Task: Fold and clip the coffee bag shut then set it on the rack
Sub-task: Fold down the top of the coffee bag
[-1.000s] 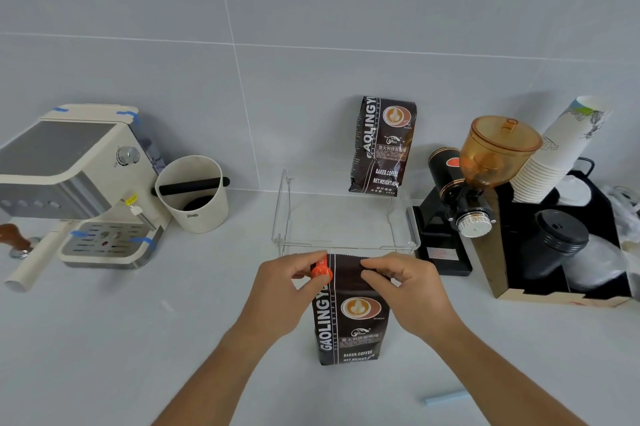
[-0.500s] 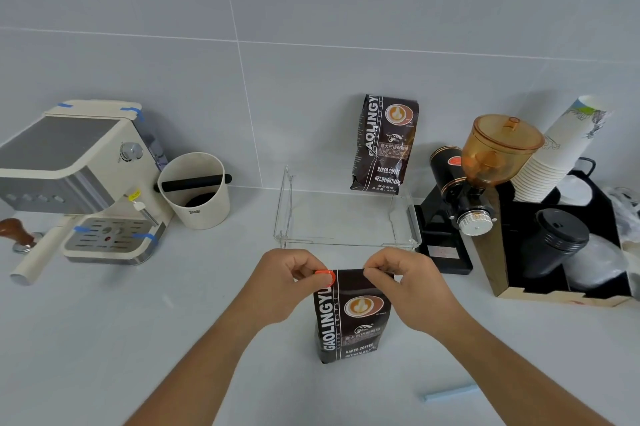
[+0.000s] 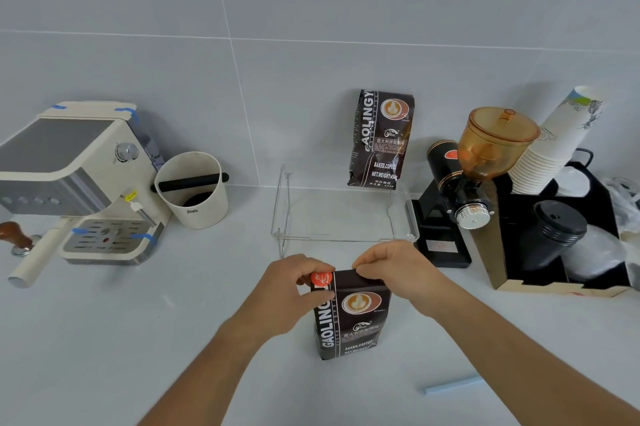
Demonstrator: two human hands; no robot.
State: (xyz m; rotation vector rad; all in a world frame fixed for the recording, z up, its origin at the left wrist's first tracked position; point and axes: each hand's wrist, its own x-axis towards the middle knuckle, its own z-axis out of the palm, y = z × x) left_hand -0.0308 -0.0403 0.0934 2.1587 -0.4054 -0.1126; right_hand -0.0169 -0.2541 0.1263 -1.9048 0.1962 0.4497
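Note:
A dark coffee bag point(image 3: 351, 321) stands upright on the counter in front of me, its top folded down. My left hand point(image 3: 294, 290) pinches an orange-red clip point(image 3: 321, 279) at the bag's top left corner. My right hand point(image 3: 398, 269) holds the folded top edge on the right side. Just behind the bag stands a clear acrylic rack point(image 3: 343, 214), and a second coffee bag point(image 3: 381, 139) stands on its back right part, against the wall.
An espresso machine point(image 3: 79, 183) and a white knock box point(image 3: 194, 190) stand at the left. A black grinder with an amber hopper point(image 3: 464, 183), stacked paper cups point(image 3: 554, 145) and a black organiser point(image 3: 561, 235) stand at the right. A pale blue strip point(image 3: 453, 385) lies at the front right.
The bag's top has been folded lower, so the bag stands shorter. The orange-red clip has turned in my left hand and now shows its flat face at the top left corner.

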